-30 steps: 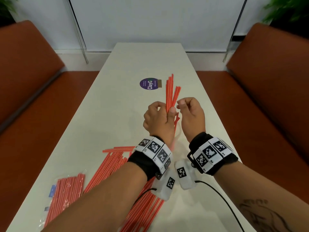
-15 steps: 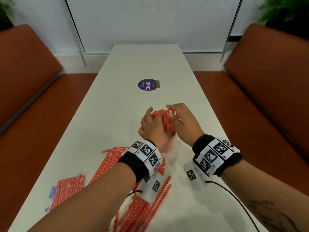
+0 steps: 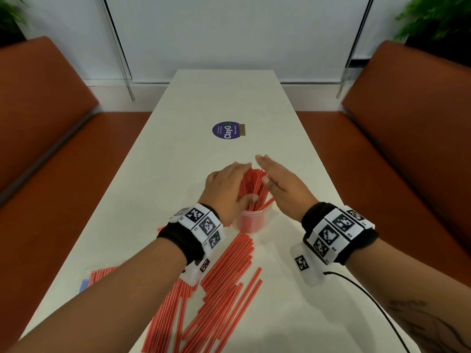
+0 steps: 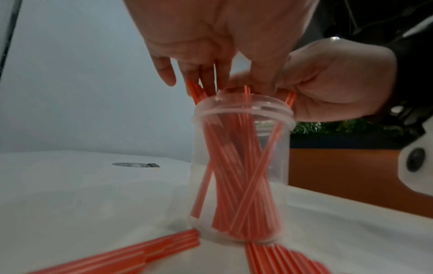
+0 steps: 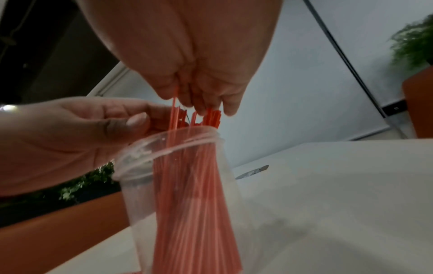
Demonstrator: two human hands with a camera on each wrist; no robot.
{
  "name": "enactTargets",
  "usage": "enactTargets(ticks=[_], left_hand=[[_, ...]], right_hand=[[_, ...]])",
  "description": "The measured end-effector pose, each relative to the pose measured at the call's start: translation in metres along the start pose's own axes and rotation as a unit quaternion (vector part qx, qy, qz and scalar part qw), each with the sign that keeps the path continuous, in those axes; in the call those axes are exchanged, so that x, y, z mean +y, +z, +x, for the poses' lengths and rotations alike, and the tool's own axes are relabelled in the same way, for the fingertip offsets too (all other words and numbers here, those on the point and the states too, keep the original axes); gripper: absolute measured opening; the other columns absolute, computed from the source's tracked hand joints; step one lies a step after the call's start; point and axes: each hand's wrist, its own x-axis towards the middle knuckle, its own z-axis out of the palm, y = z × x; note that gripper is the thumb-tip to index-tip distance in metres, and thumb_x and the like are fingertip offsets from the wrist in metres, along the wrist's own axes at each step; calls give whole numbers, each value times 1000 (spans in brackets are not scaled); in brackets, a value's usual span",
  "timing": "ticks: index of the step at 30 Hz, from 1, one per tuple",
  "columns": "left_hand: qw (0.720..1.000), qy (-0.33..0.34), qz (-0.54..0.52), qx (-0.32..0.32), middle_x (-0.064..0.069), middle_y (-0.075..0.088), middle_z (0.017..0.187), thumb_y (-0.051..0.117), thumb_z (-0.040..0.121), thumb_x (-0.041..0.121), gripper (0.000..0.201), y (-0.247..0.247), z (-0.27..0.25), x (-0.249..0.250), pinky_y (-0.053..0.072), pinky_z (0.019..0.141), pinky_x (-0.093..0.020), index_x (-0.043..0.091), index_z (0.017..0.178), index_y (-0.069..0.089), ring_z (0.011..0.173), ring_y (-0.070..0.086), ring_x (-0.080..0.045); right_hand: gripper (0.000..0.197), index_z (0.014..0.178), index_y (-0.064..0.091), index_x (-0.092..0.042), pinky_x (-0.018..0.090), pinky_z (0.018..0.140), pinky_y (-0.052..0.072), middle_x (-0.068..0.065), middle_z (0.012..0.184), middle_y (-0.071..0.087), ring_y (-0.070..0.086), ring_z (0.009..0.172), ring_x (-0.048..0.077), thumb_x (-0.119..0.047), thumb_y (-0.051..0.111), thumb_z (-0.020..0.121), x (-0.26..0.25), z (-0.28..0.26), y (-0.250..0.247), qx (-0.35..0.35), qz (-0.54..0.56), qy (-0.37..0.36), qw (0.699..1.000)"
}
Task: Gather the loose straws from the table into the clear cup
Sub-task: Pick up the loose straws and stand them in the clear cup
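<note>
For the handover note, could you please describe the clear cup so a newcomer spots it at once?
On the long white table, below the round purple sticker, stands the clear plastic cup between both hands. It alone holds upright red straws; others lie flat nearer the person.

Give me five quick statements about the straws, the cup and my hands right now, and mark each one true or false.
1. The clear cup stands upright on the table. True.
2. The cup holds no straws. False: a bunch of red straws in the cup stands in it, with tips above the rim.
3. Every straw is already off the table. False: many loose straws lie on it, nearer the person than the cup.
4. The left hand and the right hand are both at the straw tops above the cup. True.
5. The purple round sticker lies between the cup and the person. False: it lies beyond the cup.
</note>
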Motion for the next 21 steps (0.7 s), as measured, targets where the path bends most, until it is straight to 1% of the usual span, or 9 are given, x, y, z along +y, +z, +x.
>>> enactTargets(ticks=[3,4,6,8,11,13,15,17,21], left_hand=[[999,-21,-6,39,-1,15,158,47,93,38,68,-7,1,-1,11,117,-38,15,148,15,146,10,-16],[999,-26,3,22,-2,11,159,45,93,40,70,-6,1,-1,10,117,-39,14,149,12,147,8,-16],[998,-24,26,-49,-3,6,159,45,89,50,81,-3,0,1,11,118,-40,12,149,7,147,5,-17],[995,-21,31,-97,-3,0,160,54,81,57,97,3,0,2,12,119,-41,12,149,2,147,1,-16],[996,-45,-5,-75,-1,-5,159,69,68,56,115,2,0,-1,14,119,-43,15,149,-1,147,0,-17],[996,-62,-12,-63,0,3,159,74,64,53,115,-4,-2,-7,18,118,-44,18,149,5,146,8,-19],[995,-67,-7,-79,-1,17,156,75,67,47,107,-7,-4,-13,27,114,-41,19,148,12,142,23,-19],[992,-83,-36,-93,-2,29,151,74,71,40,100,-6,-6,-15,36,108,-36,21,148,13,134,38,-20],[986,-115,-102,-62,-1,36,147,72,76,29,93,0,2,-14,41,99,-33,24,148,13,121,50,-20]], right_hand=[[49,148,17,-16,5,107,2,-2,157,15,4,140,0,-20,31,100,3,-3,-4,70,-2,9,998],[51,148,13,-16,8,110,1,-2,158,10,-1,139,-1,-23,30,101,4,-4,-3,52,-23,6,998],[57,149,6,-16,27,119,1,0,159,2,-9,141,4,-34,28,99,8,-6,4,-30,-85,-1,996],[71,149,4,-17,39,119,3,2,159,1,-9,145,12,-52,20,89,12,-6,11,-92,-115,-6,989],[79,148,19,-17,37,115,13,3,157,20,10,146,19,-62,22,83,13,-5,8,-20,-88,-24,996],[57,129,51,-17,38,100,39,7,131,55,47,124,24,-54,44,87,9,-13,3,100,-120,-66,986],[34,97,68,-16,28,69,47,4,93,66,60,86,20,-42,53,82,6,-23,4,153,-182,-156,959],[21,81,70,-16,24,52,47,1,77,66,62,69,16,-34,58,83,7,-29,15,101,-233,-219,942],[6,72,72,-12,31,42,52,4,65,66,63,60,23,-10,78,71,11,-18,26,54,-254,-168,951]])
